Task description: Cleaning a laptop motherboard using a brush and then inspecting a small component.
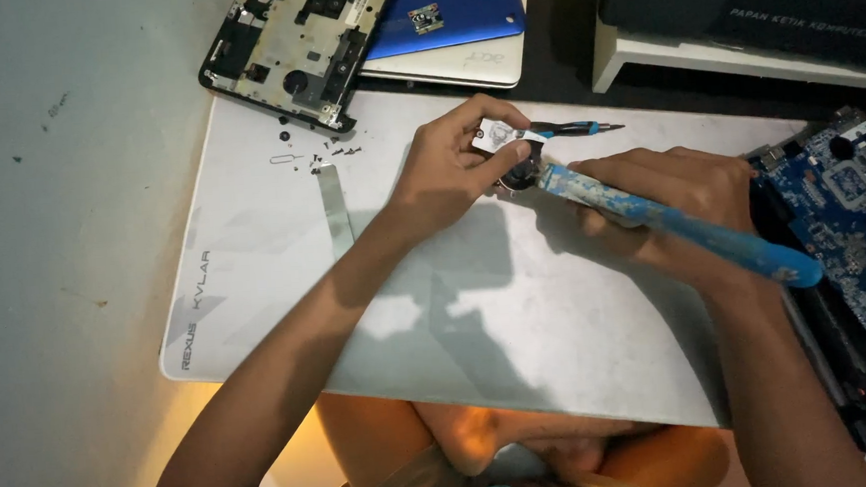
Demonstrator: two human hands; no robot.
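My left hand (453,162) pinches a small flat part with a white label (495,135) just above the white mat (255,284). My right hand (665,194) grips a blue-handled brush (693,233) whose worn, paint-flecked end meets a small dark round piece (521,175) under the left fingers. Both hands touch over the mat's far middle. A thin black and blue screwdriver (576,128) lies just behind the left fingers.
A stripped laptop base (295,41) lies at the mat's far left corner, with several loose screws (337,151) and a flat ribbon cable (335,207) nearby. A blue laptop lid (459,6) sits behind. A blue circuit board (852,218) lies at right. A white shelf (682,58) stands behind.
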